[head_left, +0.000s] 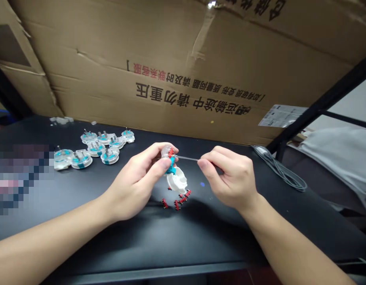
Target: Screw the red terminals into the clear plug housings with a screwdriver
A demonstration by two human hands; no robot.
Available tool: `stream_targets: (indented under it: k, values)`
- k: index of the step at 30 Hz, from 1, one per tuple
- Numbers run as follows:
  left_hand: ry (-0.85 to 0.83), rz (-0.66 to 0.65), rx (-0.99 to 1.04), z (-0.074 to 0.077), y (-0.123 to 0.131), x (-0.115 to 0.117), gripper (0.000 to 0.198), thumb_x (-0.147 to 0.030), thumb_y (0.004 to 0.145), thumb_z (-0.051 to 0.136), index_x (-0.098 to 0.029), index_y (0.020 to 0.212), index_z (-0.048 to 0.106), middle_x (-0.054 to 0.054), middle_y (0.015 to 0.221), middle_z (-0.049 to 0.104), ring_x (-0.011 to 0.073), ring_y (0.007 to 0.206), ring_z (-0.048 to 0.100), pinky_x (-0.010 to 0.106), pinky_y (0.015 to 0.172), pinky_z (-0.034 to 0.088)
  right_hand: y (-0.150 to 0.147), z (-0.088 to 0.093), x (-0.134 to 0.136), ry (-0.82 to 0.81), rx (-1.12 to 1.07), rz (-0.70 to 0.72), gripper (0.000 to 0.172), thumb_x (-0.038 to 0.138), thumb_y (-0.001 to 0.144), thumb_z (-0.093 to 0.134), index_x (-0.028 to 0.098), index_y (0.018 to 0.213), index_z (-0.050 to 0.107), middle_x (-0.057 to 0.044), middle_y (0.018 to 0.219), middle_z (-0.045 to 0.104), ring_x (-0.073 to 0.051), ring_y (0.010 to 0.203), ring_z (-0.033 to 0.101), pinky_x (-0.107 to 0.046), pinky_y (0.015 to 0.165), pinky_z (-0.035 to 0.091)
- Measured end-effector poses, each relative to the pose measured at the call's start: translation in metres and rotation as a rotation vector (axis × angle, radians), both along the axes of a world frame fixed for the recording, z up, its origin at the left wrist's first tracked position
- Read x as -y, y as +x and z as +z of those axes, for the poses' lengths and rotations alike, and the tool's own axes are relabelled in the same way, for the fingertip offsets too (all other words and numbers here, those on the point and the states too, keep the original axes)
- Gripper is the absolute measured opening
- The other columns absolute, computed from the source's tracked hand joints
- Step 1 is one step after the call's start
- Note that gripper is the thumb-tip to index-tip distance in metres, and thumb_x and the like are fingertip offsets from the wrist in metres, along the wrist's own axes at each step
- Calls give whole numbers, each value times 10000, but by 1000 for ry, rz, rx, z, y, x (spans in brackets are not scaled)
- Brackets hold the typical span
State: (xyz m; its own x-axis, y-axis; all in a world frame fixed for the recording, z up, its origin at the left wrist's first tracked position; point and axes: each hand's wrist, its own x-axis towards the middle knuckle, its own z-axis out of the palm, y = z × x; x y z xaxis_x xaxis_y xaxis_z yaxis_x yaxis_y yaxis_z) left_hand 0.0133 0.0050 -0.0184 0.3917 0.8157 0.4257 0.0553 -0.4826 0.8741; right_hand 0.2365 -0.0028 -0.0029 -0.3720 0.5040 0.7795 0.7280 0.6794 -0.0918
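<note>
My left hand (pixel 138 180) pinches a small clear plastic plug part (pixel 165 151) between thumb and fingers. A red piece (pixel 171 152) sits on it, and a teal piece (pixel 171 169) shows just under the thumb. Closed around one end of a thin, greyish stick (pixel 187 158) is my right hand (pixel 232 174); the stick's other end meets the plug part beside the red piece. Right below my left thumb is a white round housing (pixel 177 180); whether it hangs from the plug part or rests on the table I cannot tell.
Several loose red pieces (pixel 177 204) lie on the black table (pixel 135 245) below my hands. Clear plugs with teal inserts (pixel 81 159) stand grouped at the left. A large cardboard sheet (pixel 171 47) rises behind. A coiled grey cable (pixel 279 168) lies at the right.
</note>
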Motion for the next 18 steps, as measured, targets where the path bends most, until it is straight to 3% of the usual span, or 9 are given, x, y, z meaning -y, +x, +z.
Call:
stream_targets:
  k: [3,6,12,15,18]
  values:
    - [-2,22,-31,3,0,-1,302,-426,1012,493,-214,1196,603,28,1064,673,197,1056,632,270,896,497,1,2,-1,11,-15,8,233,224,940,579,175,733,674,-6,641,597,-104,556,542,-251,534,427]
    - [33,72,-62,8,-1,-3,303,-420,988,541,-187,1166,617,34,1032,703,187,991,659,256,863,511,5,5,-3,35,-49,34,25,202,874,663,207,866,687,-31,821,647,-134,661,600,-273,581,502]
    - [199,154,-124,9,-8,-11,306,-397,965,585,-186,1180,635,69,1132,698,204,998,666,290,901,506,18,3,-10,-1,-248,164,125,180,811,755,232,836,643,-11,793,660,-151,661,626,-281,531,521]
    - [312,192,-189,8,-12,-13,293,-373,955,605,-193,1183,643,73,1127,693,214,996,655,314,910,499,21,1,-10,-96,-341,208,101,207,871,704,238,946,643,2,800,673,-146,673,674,-279,577,559]
    - [356,208,-196,9,-13,-13,290,-357,956,602,-187,1189,637,70,1106,682,208,982,650,316,913,501,20,3,-10,-168,-355,301,221,202,840,730,241,1003,585,-5,905,651,-139,720,668,-275,605,564]
